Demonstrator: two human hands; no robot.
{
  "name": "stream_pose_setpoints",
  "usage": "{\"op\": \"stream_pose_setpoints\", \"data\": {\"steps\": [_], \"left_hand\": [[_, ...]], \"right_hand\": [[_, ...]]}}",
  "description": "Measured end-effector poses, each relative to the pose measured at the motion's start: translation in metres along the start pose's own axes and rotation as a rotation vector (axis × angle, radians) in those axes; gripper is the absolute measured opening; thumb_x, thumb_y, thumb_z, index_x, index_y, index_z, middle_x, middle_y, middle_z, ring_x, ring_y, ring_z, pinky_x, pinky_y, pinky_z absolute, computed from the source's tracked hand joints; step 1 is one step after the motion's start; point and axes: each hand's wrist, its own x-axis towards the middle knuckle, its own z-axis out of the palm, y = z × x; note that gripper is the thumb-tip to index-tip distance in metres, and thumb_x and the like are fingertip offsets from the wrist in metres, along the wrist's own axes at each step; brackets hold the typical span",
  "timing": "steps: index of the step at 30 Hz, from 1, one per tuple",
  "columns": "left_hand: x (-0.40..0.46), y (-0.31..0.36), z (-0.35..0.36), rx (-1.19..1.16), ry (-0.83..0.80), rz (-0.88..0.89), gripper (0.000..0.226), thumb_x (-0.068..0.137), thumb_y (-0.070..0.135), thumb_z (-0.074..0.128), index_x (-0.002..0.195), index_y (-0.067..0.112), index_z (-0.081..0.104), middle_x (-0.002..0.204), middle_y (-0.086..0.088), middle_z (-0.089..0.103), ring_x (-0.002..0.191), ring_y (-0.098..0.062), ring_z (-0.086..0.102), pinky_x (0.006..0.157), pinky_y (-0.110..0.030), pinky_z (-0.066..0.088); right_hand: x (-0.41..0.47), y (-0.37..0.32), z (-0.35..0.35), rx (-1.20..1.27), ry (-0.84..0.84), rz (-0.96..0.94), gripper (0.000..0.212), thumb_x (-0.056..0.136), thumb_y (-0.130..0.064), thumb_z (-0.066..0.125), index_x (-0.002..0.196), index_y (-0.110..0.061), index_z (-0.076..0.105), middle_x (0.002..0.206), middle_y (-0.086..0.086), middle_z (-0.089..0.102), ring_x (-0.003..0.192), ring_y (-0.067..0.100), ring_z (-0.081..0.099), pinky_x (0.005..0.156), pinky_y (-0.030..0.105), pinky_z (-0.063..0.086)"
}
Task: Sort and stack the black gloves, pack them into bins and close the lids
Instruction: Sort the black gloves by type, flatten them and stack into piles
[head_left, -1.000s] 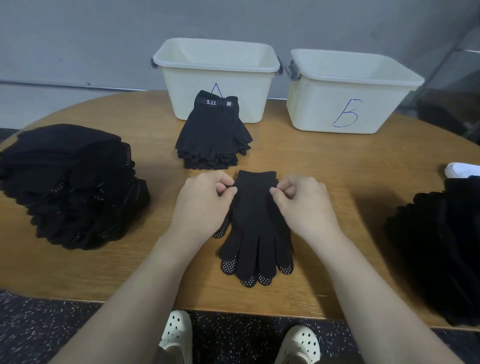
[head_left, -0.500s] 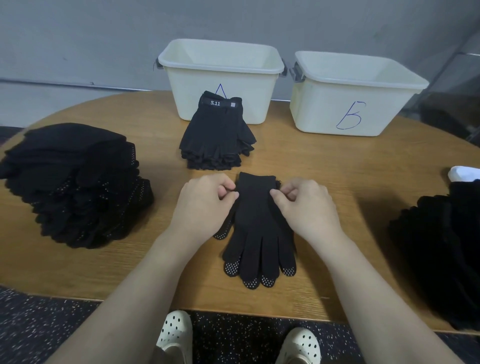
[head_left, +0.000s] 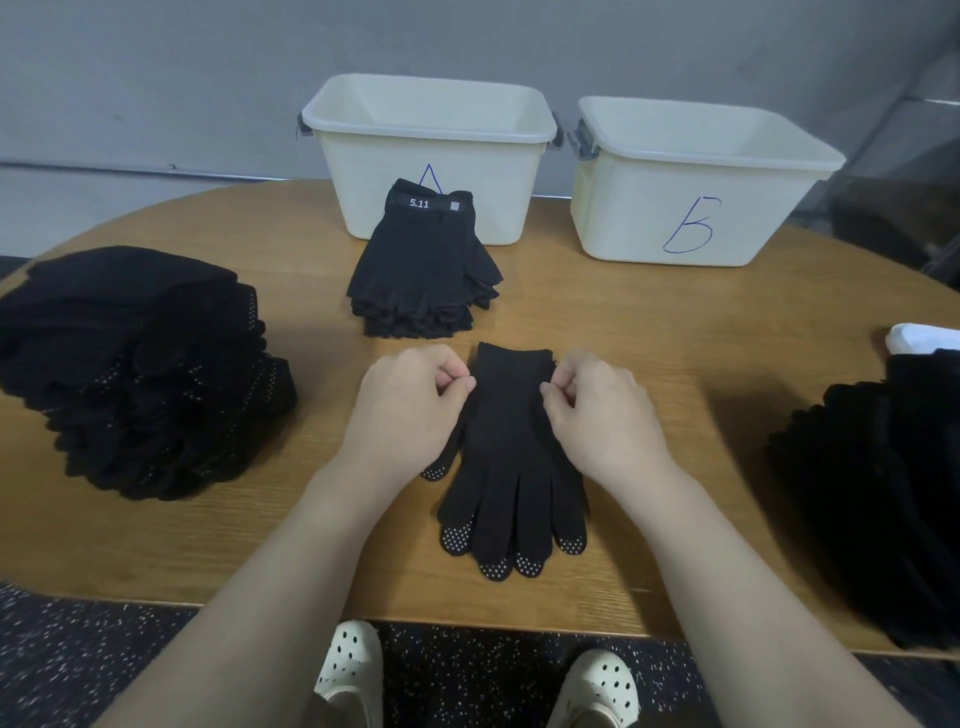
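A black full-finger glove (head_left: 506, 457) with white-dotted fingertips lies flat on the wooden table (head_left: 675, 322), cuff away from me. My left hand (head_left: 410, 410) pinches its left cuff edge and my right hand (head_left: 602, 415) pinches the right edge. Just behind it sits a stack of black fingerless gloves (head_left: 423, 270) labelled 5.11, leaning against bin A (head_left: 431, 156). Bin B (head_left: 701, 182) stands to the right of bin A. Both cream bins are open, with no lids in view.
A large heap of black dotted gloves (head_left: 135, 374) covers the table's left side. Another dark pile of gloves (head_left: 883, 493) sits at the right edge with something white (head_left: 922, 338) behind it. My feet in white clogs show below the table's front edge.
Both hands keep their pinch on the glove's cuff edges and have shifted only slightly. The view has drifted a little; the glove lies in the same spot.
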Motion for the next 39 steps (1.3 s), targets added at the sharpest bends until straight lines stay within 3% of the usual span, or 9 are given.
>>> {"op": "stream_pose_setpoints", "data": {"steps": [3,6,14,25,28,30,34,39], "left_hand": [[-0.001,-0.001,-0.004,0.008,-0.032,-0.013,0.016,0.096,0.03,0.071,0.083,0.021,0.07,0.06,0.007,0.062,0.066,-0.01,0.061,0.071,-0.024,0.049],[-0.003,-0.002,-0.012,-0.016,-0.08,-0.037,0.013,0.095,0.032,0.072,0.086,0.022,0.071,0.062,0.005,0.065,0.07,-0.008,0.063,0.07,-0.021,0.047],[-0.016,-0.007,-0.027,-0.035,-0.207,-0.031,0.016,0.096,0.036,0.07,0.111,0.028,0.068,0.065,0.012,0.067,0.077,0.002,0.064,0.069,-0.011,0.04],[-0.022,-0.01,-0.037,0.096,-0.251,0.058,0.027,0.096,0.03,0.071,0.123,0.027,0.067,0.075,0.01,0.065,0.072,-0.005,0.06,0.078,-0.028,0.055],[-0.022,-0.012,-0.036,0.146,-0.192,0.193,0.028,0.094,0.029,0.072,0.121,0.029,0.069,0.09,0.015,0.059,0.085,-0.005,0.055,0.082,-0.028,0.05],[-0.022,-0.01,-0.033,0.145,-0.16,0.323,0.025,0.098,0.025,0.066,0.122,0.029,0.07,0.107,0.017,0.06,0.102,-0.005,0.052,0.095,-0.032,0.045],[-0.017,-0.015,-0.023,0.232,-0.254,0.442,0.036,0.108,0.025,0.048,0.14,0.033,0.062,0.152,0.012,0.05,0.141,-0.009,0.038,0.115,-0.035,0.027],[-0.014,-0.03,-0.024,0.285,-0.306,0.41,0.045,0.108,0.038,0.045,0.152,0.037,0.046,0.162,0.011,0.039,0.152,-0.008,0.025,0.121,-0.037,0.02]], "right_hand": [[0.0,-0.001,0.0,-0.019,0.012,-0.017,0.012,0.102,-0.025,0.057,0.092,-0.017,0.056,0.076,-0.003,0.06,0.071,0.023,0.06,0.062,0.034,0.045],[-0.001,-0.003,0.002,-0.036,0.027,-0.026,0.011,0.101,-0.024,0.057,0.093,-0.017,0.055,0.076,-0.003,0.059,0.071,0.024,0.06,0.063,0.036,0.049],[-0.003,-0.006,0.005,-0.072,0.057,-0.02,0.009,0.102,-0.024,0.055,0.096,-0.017,0.055,0.082,0.0,0.063,0.073,0.027,0.059,0.063,0.035,0.042],[-0.004,-0.008,0.004,-0.078,0.044,0.002,0.011,0.103,-0.026,0.054,0.096,-0.018,0.054,0.082,-0.001,0.061,0.071,0.023,0.052,0.062,0.034,0.035],[-0.004,-0.007,0.004,-0.081,0.045,-0.007,0.01,0.103,-0.026,0.054,0.096,-0.019,0.054,0.082,-0.001,0.061,0.073,0.024,0.055,0.063,0.034,0.037],[-0.004,-0.007,0.003,-0.086,0.054,-0.023,0.009,0.102,-0.027,0.056,0.099,-0.019,0.056,0.087,-0.003,0.062,0.078,0.023,0.058,0.065,0.034,0.039],[-0.013,-0.005,-0.005,-0.032,0.137,-0.153,0.011,0.097,-0.026,0.066,0.104,-0.02,0.061,0.094,-0.011,0.056,0.081,0.011,0.055,0.069,0.033,0.047],[-0.045,-0.006,-0.012,0.167,-0.005,-0.433,0.005,0.092,-0.028,0.072,0.095,-0.024,0.071,0.09,-0.018,0.056,0.084,0.004,0.056,0.073,0.013,0.04]]}}
